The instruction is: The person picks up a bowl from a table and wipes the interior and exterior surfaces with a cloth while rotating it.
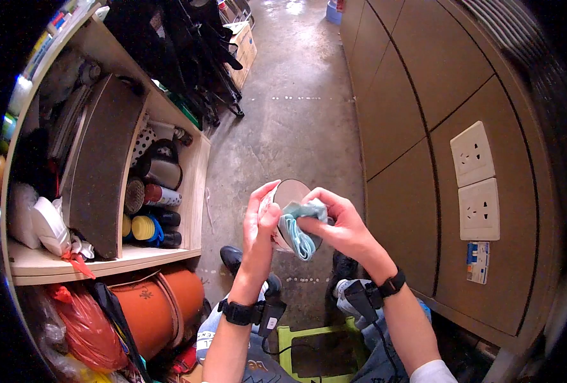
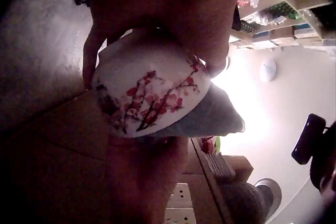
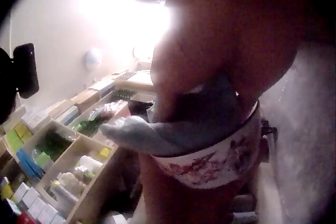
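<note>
A white round container (image 2: 152, 90) patterned with red blossom branches is held up in front of the person, above the floor. Its open, greyish inside (image 1: 292, 189) faces the head camera. My left hand (image 1: 259, 223) grips it round the left side, with fingers and thumb spread along its wall. In my right hand (image 1: 344, 225) is a light blue cloth (image 1: 299, 237), bunched and pinched at the container's mouth. Part of the cloth hangs over the rim, as the right wrist view shows the cloth (image 3: 157, 137) lying along it. The right fingertips are partly hidden by cloth.
To the left stands a wooden shelf (image 1: 197, 191) with bottles and boxes; an orange drum-shaped object (image 1: 144, 313) lies beneath. A brown cabinet (image 1: 395, 210) with sockets (image 1: 478, 209) lines the right. A green stool (image 1: 286, 357) is below, a folded black frame (image 1: 188, 57) farther off.
</note>
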A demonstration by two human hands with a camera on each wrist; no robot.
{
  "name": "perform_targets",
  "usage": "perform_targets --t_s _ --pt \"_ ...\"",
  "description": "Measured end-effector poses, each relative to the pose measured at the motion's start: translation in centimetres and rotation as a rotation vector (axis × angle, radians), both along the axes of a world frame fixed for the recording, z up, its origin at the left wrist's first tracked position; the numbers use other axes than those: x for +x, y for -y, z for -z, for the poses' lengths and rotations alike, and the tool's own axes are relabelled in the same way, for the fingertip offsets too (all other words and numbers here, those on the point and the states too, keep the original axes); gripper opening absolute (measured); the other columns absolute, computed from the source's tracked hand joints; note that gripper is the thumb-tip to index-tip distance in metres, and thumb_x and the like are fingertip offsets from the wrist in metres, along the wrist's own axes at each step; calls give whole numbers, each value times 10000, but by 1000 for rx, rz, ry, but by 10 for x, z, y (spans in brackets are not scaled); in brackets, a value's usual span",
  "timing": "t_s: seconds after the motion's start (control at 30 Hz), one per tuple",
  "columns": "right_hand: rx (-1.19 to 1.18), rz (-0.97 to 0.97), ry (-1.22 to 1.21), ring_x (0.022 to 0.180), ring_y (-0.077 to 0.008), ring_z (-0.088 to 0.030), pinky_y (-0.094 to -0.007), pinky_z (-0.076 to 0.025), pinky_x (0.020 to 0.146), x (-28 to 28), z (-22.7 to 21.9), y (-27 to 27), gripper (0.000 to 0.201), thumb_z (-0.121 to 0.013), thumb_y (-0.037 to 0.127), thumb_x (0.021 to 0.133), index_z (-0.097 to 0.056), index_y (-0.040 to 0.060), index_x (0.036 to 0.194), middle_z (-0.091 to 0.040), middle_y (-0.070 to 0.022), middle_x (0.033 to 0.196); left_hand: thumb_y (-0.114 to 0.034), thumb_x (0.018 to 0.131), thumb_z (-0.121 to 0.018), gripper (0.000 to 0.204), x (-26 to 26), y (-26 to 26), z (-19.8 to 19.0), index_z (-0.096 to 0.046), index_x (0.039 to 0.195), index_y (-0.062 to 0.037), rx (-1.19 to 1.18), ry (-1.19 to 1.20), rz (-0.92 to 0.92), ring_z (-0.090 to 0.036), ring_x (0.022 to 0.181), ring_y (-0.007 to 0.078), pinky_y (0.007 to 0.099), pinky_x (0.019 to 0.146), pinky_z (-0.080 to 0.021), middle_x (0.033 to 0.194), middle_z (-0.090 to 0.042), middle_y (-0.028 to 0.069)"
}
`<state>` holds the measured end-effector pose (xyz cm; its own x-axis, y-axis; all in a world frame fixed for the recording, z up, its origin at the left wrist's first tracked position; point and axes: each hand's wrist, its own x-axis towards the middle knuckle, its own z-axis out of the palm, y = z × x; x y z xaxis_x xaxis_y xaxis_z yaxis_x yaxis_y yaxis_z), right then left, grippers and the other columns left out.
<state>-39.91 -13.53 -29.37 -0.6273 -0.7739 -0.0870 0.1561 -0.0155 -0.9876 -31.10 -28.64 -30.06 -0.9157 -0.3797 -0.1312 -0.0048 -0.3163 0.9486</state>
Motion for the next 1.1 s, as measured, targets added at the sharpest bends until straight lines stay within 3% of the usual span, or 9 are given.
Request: perform_targets --t_s 0.03,0.13,0.27,0.37,0.43,0.53,0.87,1.03,1.1 --pt "0 -1 -1 915 -47 -553 -232 -469 795 0 0 1 228 -705 157 918 -563 56 1065 -598 39 945 -486 925 -569 652 0 1 1 -434 1369 -28 27 9 -8 -523 1140 164 299 1007 -397 1218 -550 98" --pt "-153 296 41 894 -38 -550 -228 -456 800 -3 9 2 191 -678 162 938 -611 56 1083 -616 54 957 -492 927 -562 666 -1 4 1 -416 1376 -22 33 22 -69 -512 1160 171 302 1022 -382 1238 -540 99" --pt "-132 528 24 888 -43 -560 -227 -458 806 -6 2 -3 146 -651 124 951 -637 50 1076 -639 53 945 -480 974 -485 590 -1 8 7 -461 1368 -42 87 58 -179 -526 1213 205 346 1043 -403 1289 -549 106" --pt "-142 532 -144 882 -39 -561 -227 -459 793 -4 2 -1 149 -652 110 949 -634 49 1084 -644 48 945 -483 973 -485 600 -2 11 7 -446 1376 -40 92 54 -156 -519 1224 207 351 1049 -402 1297 -545 104" --pt "-139 413 -179 876 -38 -561 -231 -468 763 -1 2 0 143 -649 106 952 -621 47 1079 -634 38 941 -483 972 -486 605 -2 8 6 -437 1382 -41 79 48 -122 -519 1224 206 352 1046 -405 1296 -544 104" --pt "-119 202 -73 900 -52 -557 -244 -473 792 4 -3 -1 150 -638 122 962 -599 52 1089 -617 31 959 -483 969 -492 614 0 6 6 -420 1392 -44 81 48 -69 -522 1220 203 349 1039 -411 1292 -542 102" --pt "-54 -18 20 1009 -110 -598 -290 -492 904 4 -6 4 329 -694 138 917 -533 44 1188 -618 -34 1072 -463 908 -583 625 1 2 9 -469 1348 -34 -12 -20 -10 -541 1114 152 280 964 -417 1227 -553 85" --pt "-95 34 -79 1037 -146 -610 -306 -486 936 8 2 10 451 -767 103 839 -505 62 1203 -605 -76 1110 -417 899 -598 599 1 -1 5 -485 1351 -42 -113 -42 -20 -539 1075 133 257 909 -428 1215 -548 74" --pt "7 148 -410 968 -199 -630 -334 -519 854 8 5 10 389 -795 129 809 -569 50 1116 -619 -87 1043 -405 899 -605 605 -1 -2 5 -475 1363 -39 -129 -69 -11 -537 1049 125 248 874 -433 1211 -545 72"
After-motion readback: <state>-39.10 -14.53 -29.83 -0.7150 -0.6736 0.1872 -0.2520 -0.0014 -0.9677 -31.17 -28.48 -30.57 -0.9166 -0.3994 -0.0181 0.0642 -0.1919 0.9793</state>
